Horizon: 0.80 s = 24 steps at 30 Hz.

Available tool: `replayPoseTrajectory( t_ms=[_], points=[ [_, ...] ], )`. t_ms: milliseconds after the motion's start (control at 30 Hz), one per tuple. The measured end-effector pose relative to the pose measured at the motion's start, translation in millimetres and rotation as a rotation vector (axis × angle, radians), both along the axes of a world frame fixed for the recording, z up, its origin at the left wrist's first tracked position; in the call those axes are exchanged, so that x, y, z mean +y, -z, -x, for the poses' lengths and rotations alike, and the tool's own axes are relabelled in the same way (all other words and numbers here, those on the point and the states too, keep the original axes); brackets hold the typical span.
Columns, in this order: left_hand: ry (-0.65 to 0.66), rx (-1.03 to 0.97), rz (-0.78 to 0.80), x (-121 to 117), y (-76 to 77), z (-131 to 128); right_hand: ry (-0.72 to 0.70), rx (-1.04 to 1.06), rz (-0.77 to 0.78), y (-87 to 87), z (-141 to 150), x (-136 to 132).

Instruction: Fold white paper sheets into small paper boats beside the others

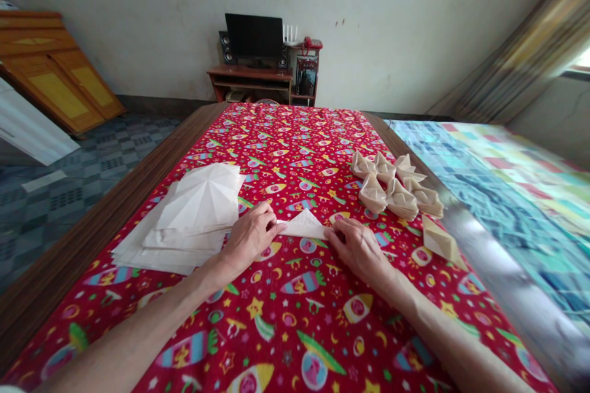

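Note:
A small folded paper (305, 225) with a raised triangular peak lies at the middle of the red patterned cloth. My left hand (253, 232) pinches its left end between thumb and fingers. At its right end, my right hand (359, 247) grips the other tip with the fingers curled. Left of my left hand rests a loose stack of creased white paper sheets (198, 206). Beyond my right hand stand several folded paper boat-like shapes (400, 199) in two rows. One single folded paper piece (441, 241) lies nearer, close to the table's right edge.
The red cloth (295, 313) covers a brown table (152, 178). A bed (507, 196) with a blue and patchwork cover adjoins on the right. Against the wall stands a desk (251, 72) with a monitor (254, 35), and at left a wooden cabinet (58, 77).

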<state>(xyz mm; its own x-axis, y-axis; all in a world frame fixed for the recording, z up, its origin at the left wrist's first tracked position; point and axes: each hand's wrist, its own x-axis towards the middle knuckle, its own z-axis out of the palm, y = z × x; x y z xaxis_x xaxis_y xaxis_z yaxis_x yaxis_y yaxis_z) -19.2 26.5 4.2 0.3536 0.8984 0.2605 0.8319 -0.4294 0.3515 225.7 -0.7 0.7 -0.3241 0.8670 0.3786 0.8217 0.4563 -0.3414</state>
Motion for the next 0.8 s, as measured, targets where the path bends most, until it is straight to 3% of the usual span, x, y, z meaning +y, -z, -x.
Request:
replayPoseTrajectory(
  t_ms=[233,333,467,567,800],
  points=[
    [-0.040,0.057,-0.015,-0.7,0.0,-1.8,0.001,-0.011,0.057,-3.7,1.3,1.8],
    [-0.037,0.039,-0.118,-0.5,3.1,-2.9,0.008,-0.018,0.072,-4.6,2.2,2.0],
    [0.188,0.095,-0.273,-6.3,2.2,-10.1,0.022,-0.016,0.060,-1.8,2.2,2.4],
    [0.385,0.147,-0.272,-17.1,0.3,-19.8,0.021,-0.013,0.043,2.3,1.5,3.3],
    [0.385,0.140,-0.127,-39.6,2.4,-33.7,0.022,-0.013,0.027,4.2,1.5,3.9]
  ],
)
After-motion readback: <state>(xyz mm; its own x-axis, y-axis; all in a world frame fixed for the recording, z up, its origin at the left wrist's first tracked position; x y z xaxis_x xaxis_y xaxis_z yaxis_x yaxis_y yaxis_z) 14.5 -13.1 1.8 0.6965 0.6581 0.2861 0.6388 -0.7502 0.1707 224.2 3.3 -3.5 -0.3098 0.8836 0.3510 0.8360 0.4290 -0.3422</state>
